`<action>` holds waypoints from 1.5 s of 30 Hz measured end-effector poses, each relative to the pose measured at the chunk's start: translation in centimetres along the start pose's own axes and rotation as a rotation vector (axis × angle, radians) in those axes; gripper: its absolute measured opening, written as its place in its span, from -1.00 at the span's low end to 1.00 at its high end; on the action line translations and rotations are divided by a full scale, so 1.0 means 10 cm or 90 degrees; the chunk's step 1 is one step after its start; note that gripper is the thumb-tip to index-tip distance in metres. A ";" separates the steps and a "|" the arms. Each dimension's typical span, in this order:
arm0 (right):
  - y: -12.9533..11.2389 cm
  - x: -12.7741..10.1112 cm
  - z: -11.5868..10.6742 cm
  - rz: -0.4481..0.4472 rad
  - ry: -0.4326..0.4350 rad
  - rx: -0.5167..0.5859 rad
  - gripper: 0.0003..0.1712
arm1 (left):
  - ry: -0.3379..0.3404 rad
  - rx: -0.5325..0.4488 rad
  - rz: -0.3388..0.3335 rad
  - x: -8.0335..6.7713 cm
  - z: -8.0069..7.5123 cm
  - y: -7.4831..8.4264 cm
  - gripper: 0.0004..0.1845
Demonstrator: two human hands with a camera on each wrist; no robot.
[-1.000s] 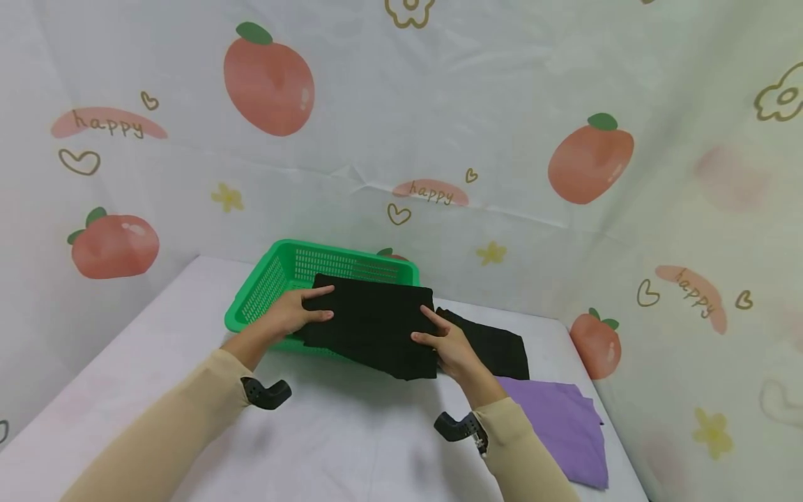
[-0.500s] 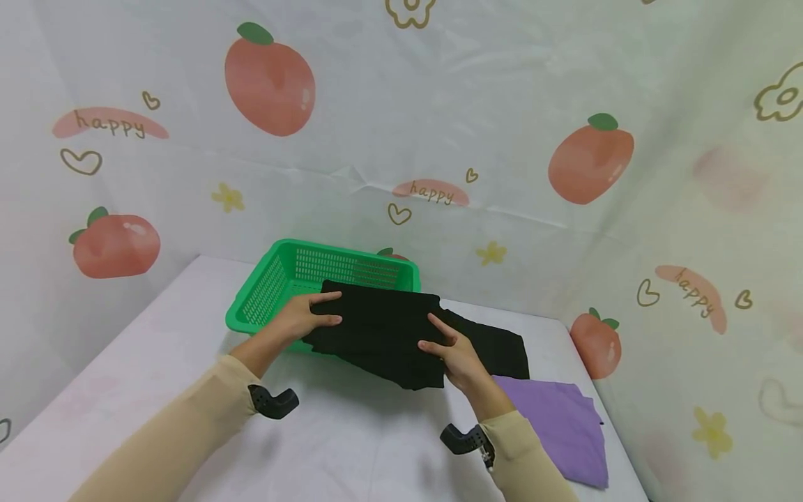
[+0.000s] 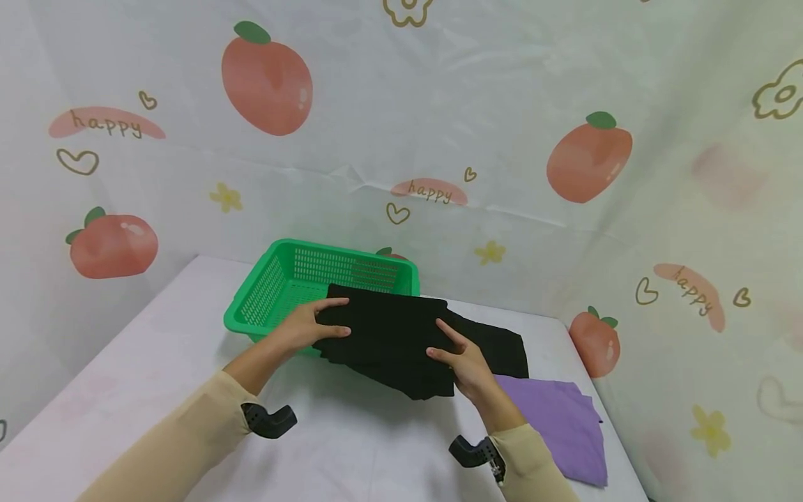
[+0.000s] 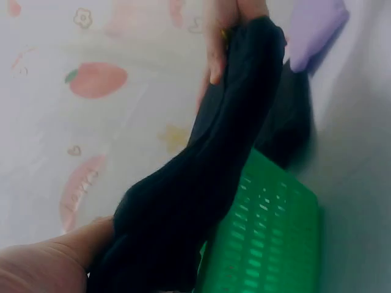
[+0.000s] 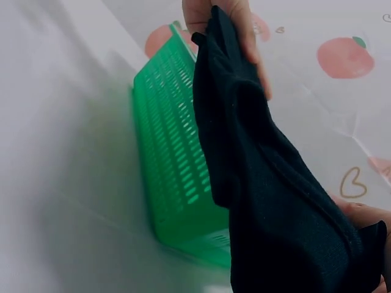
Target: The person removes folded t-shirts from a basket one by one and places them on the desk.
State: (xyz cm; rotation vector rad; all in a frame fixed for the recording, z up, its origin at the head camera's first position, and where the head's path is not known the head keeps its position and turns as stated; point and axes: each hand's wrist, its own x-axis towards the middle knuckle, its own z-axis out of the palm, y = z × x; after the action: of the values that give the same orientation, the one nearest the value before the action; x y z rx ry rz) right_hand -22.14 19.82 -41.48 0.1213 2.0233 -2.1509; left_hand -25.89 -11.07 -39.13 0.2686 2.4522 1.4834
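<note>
Between both hands hangs a folded black garment (image 3: 392,335), raised in front of the green basket (image 3: 251,300); its exact kind I cannot tell. My left hand (image 3: 305,326) grips its left edge, thumb and index finger on the near face and the other fingers hidden behind. At the right edge my right hand (image 3: 467,361) pinches it in the same way. Layers of the dark cloth (image 4: 189,165) sag between the hands in the left wrist view. The right wrist view has the fabric (image 5: 275,195) close up, with the basket's slotted side (image 5: 174,134) beyond it.
A second folded black cloth (image 3: 502,346) lies on the table just right of the held one. Nearer on the right is a folded purple cloth (image 3: 561,425). Behind the white-covered table (image 3: 144,369) hangs a printed backdrop (image 3: 351,125).
Both hands have shifted slightly right and toward me, carrying the black garment, which now covers less of the basket. The basket and the cloths on the table have stayed in place.
</note>
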 end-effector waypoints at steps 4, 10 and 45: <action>0.01 -0.06 -0.04 -0.003 0.013 -0.007 -0.22 | -0.017 -0.011 0.013 -0.09 0.05 0.05 -0.20; 0.02 -0.13 -0.11 -0.016 0.035 -0.043 -0.23 | -0.031 -0.017 0.022 -0.20 0.14 0.05 -0.18; 0.18 -0.51 -0.64 -0.034 0.055 -0.013 -0.20 | -0.052 -0.213 0.076 -0.34 0.75 -0.01 -0.29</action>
State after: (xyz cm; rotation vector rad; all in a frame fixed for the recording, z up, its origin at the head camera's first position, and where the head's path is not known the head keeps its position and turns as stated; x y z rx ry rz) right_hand -17.20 26.49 -42.71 0.1624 2.1170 -2.1925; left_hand -20.30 -5.79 -42.09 0.4019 2.1128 1.8613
